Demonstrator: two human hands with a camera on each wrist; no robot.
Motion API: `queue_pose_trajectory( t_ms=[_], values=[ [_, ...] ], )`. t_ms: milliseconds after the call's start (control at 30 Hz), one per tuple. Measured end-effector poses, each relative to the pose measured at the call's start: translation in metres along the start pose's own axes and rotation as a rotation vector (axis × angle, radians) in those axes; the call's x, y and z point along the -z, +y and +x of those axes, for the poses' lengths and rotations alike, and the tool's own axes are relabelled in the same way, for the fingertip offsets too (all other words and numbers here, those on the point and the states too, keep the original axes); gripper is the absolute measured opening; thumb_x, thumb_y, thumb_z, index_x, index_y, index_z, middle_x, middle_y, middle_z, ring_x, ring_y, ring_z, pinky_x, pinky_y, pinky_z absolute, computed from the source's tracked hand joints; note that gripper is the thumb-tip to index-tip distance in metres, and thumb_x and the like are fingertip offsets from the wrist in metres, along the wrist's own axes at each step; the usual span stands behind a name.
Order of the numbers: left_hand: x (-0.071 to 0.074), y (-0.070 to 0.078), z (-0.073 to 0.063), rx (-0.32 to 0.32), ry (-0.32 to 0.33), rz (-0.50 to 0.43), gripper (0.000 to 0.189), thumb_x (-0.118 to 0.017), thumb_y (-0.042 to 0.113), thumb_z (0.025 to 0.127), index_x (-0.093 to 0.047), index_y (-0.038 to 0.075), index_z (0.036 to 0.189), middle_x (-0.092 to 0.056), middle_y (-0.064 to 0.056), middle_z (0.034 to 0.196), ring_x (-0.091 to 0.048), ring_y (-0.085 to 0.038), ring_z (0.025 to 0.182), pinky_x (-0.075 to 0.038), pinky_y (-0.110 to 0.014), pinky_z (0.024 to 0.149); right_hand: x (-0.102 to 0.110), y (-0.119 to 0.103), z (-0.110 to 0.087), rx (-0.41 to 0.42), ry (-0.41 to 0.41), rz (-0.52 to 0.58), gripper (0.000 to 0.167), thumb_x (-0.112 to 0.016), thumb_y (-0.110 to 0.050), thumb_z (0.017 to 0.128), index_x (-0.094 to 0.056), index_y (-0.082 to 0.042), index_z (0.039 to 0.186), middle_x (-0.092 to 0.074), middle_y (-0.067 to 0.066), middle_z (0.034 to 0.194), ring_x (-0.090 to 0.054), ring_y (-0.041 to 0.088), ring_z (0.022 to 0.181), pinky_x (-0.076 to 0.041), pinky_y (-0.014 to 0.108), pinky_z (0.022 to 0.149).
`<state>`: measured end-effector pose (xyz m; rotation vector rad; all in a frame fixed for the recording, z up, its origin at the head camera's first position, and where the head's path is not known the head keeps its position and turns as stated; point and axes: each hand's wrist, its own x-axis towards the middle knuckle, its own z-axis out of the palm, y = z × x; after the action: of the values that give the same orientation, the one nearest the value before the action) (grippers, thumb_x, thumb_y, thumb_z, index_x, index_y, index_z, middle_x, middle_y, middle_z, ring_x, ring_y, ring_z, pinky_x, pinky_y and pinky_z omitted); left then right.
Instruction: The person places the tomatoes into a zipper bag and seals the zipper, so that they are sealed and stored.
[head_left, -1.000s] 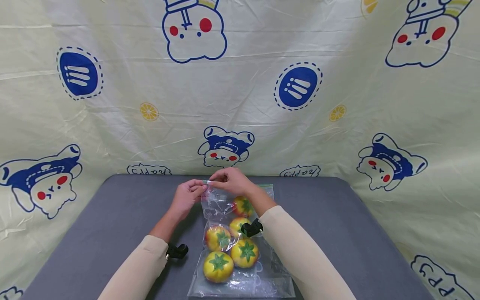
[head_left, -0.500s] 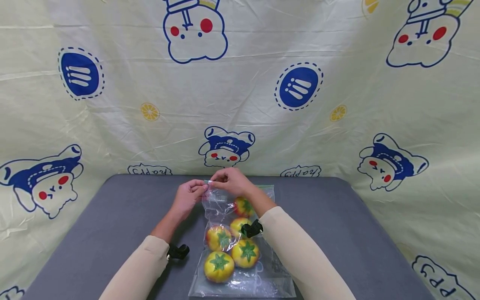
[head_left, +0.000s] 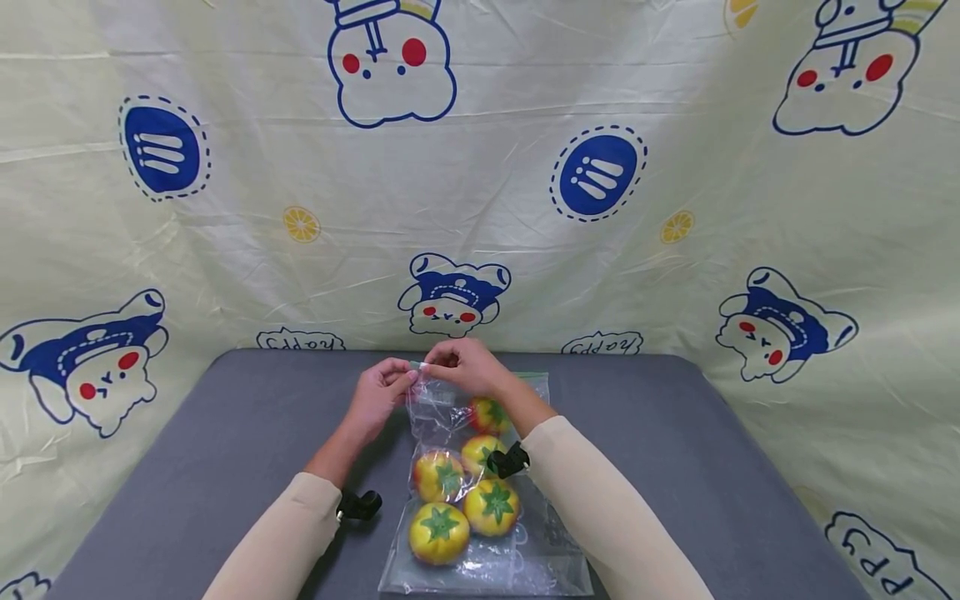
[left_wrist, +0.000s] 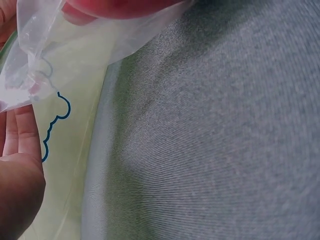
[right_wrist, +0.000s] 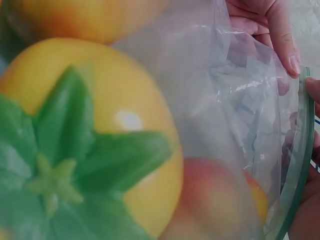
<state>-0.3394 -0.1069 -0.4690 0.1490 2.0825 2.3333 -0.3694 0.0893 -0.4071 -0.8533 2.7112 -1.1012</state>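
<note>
A clear zip bag (head_left: pixel 480 575) lies on the table with several yellow-and-red, persimmon-like fruits (head_left: pixel 439 533) inside, each topped with green leaves. Its green zip strip (right_wrist: pixel 302 165) runs along the far end. At the left corner of that strip, my left hand (head_left: pixel 372 396) pinches the bag between thumb and fingers. Just to its right, my right hand (head_left: pixel 468 367) pinches the same strip, fingertips close to the left thumb. The right hand and forearm hide part of the bag's right side. Crumpled bag film (left_wrist: pixel 30 65) overlaps the left hand (left_wrist: pixel 20 185) in the left wrist view.
The grey table (head_left: pixel 247 450) reaches back to a pale printed curtain (head_left: pixel 495 183) hanging behind it. Black wrist mounts (head_left: pixel 360 505) sit at both sleeve cuffs, the right one over the fruits in the head view.
The right hand's fingertips have slid slightly to the right along the zip strip. The left hand, bag and fruits stay almost where they were.
</note>
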Motion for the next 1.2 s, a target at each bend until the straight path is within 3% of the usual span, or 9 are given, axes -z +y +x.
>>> queue_pose_trajectory(
  t_ms=[467, 800, 1200],
  values=[
    [0.000, -0.003, -0.001, 0.000, 0.002, -0.064, 0.010, -0.064, 0.004, 0.100, -0.062, -0.002, 0.108, -0.076, 0.006, 0.085, -0.071, -0.008, 0.078, -0.060, -0.025, 0.071, 0.003, 0.010, -0.005, 0.004, 0.006, -0.012, 0.013, -0.071, -0.032, 0.098, -0.076, -0.020, 0.101, -0.068, -0.003, 0.091, -0.056, 0.017, 0.082, -0.049, 0.026, 0.074],
    [0.003, -0.003, -0.002, 0.007, -0.001, -0.062, 0.004, -0.063, 0.006, 0.101, -0.063, 0.006, 0.105, -0.079, 0.001, 0.093, -0.076, -0.010, 0.083, -0.061, -0.027, 0.074, 0.008, 0.021, -0.011, -0.010, -0.009, -0.027, 0.014, -0.071, -0.033, 0.097, -0.077, -0.020, 0.100, -0.068, -0.003, 0.092, -0.057, 0.017, 0.083, -0.050, 0.028, 0.076],
    [0.003, -0.006, -0.002, 0.007, 0.025, -0.082, 0.005, -0.064, 0.002, 0.099, -0.065, 0.005, 0.103, -0.076, 0.005, 0.085, -0.071, -0.010, 0.075, -0.061, -0.026, 0.071, 0.016, 0.028, -0.019, -0.065, -0.028, -0.014, 0.014, -0.073, -0.034, 0.096, -0.077, -0.021, 0.100, -0.067, -0.002, 0.093, -0.057, 0.018, 0.087, -0.050, 0.029, 0.078]
  ],
)
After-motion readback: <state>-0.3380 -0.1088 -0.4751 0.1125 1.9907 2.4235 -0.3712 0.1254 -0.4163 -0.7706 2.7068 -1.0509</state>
